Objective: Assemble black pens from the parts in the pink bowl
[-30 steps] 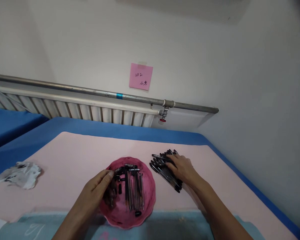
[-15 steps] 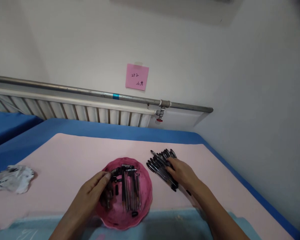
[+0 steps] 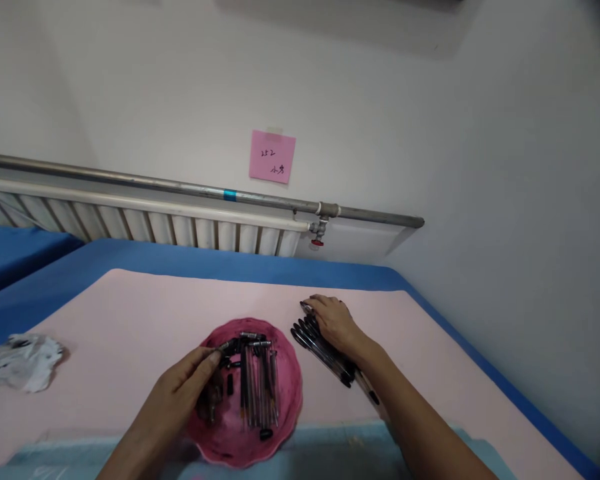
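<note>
At the left inside edge of a pink scalloped bowl [image 3: 294,427], my left hand [image 3: 180,387] is closed, with thumb and forefinger pinching a small dark pen part [image 3: 226,346]. Its other fingers are partly hidden in shadow. Thin pen refills [image 3: 260,393], black caps and short metallic pieces lie in the bowl. On the right, my right hand [image 3: 337,327] reaches over a fanned pile of black-capped clear pens [image 3: 325,353]. Its fingers curl over the cap end of a pen [image 3: 307,308] lying across the top; the thumb is hidden.
The pink mat [image 3: 155,313] lies on a blue surface [image 3: 220,267]. A crumpled, black-stained white tissue [image 3: 23,361] rests at the left. Light blue cloth [image 3: 340,453] runs along the front. Behind are a radiator [image 3: 185,230], a metal pipe [image 3: 275,200] and a pink note [image 3: 273,157].
My right hand has shifted forward and left over the pens, from their right side to the cap ends. The left hand stays at the bowl with the pen part.
</note>
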The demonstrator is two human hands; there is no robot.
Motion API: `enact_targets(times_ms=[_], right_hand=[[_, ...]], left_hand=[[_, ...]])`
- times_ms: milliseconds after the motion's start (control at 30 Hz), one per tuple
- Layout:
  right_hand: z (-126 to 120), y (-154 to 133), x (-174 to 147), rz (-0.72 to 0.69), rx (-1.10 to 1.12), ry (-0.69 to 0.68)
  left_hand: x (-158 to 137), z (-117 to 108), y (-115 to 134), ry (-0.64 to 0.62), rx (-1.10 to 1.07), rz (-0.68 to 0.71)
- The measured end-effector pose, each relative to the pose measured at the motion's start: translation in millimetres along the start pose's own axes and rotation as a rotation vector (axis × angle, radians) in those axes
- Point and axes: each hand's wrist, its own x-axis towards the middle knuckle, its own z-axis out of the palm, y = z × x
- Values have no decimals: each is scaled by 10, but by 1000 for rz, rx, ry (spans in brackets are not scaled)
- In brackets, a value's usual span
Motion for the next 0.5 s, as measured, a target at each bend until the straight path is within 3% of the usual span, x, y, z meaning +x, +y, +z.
enact_targets(times_ms=[267, 400, 500], right_hand=[[-22, -83, 306, -65, -20, -110], [-175, 16, 30, -19, -5, -64], [-304, 93, -396, 125, 0, 58]], left_hand=[[15, -26, -43, -18, 72, 20], [24, -21, -57, -44, 52, 34], [31, -6, -57, 17, -11, 17]])
